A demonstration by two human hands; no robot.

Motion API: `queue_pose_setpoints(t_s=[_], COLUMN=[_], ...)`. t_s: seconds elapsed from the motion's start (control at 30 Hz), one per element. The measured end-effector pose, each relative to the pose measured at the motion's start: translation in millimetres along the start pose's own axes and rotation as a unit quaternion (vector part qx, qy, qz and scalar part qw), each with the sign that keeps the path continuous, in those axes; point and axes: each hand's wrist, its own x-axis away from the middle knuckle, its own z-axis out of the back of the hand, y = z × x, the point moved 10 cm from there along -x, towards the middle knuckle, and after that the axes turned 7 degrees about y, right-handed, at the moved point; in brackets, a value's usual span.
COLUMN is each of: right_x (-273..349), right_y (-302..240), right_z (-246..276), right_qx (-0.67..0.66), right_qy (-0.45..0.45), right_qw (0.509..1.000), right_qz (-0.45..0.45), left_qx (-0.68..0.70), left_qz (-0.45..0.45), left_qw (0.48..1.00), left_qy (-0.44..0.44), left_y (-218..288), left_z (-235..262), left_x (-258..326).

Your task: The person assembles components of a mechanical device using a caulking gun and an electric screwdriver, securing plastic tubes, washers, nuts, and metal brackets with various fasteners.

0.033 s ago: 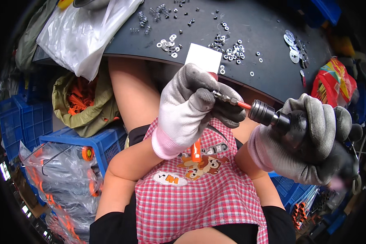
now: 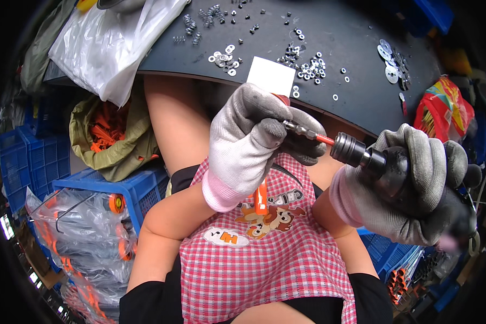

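My left hand (image 2: 248, 143), in a grey-and-white glove, is closed round a part mostly hidden by its fingers. A flat white plate (image 2: 271, 76) with a red edge sticks out above the hand, and an orange piece (image 2: 260, 198) shows below it. Whether these two join is hidden. My right hand (image 2: 410, 186), gloved too, grips a black power screwdriver (image 2: 390, 170) pointing left. Its red-banded driver bit (image 2: 324, 139) reaches the left fingertips, where small metal hardware (image 2: 292, 127) shows; its exact kind is unclear.
Ahead, the dark table (image 2: 200, 56) bears springs (image 2: 189, 24), washers (image 2: 225, 59), nuts (image 2: 313, 69) and metal discs (image 2: 391, 73). Clear plastic bags (image 2: 108, 43) hang over its left edge. At left are a sack of orange parts (image 2: 109, 127) and a blue crate (image 2: 146, 189); a red bag (image 2: 443, 110) lies right.
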Motion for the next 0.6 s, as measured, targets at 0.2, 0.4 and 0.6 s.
queue_pose_setpoints(t_s=[0.2, 0.4, 0.6], right_x=[0.9, 36.8, 28.0], right_y=[18.0, 38.2, 47.8], right_z=[16.7, 67.0, 41.5], right_qx=[0.013, 0.134, 0.163], right_qy=[0.039, 0.133, 0.020], right_qw=[0.998, 0.978, 0.983], right_qz=[-0.056, 0.092, 0.082], left_qx=[-0.566, -0.726, -0.689], left_qz=[-0.284, -0.153, -0.168], left_qw=[0.767, 0.670, 0.705], left_qy=[-0.101, -0.029, -0.011], left_y=[37.8, 20.8, 21.3], left_z=[7.0, 46.8, 53.9], left_x=[0.6, -10.3, -11.6])
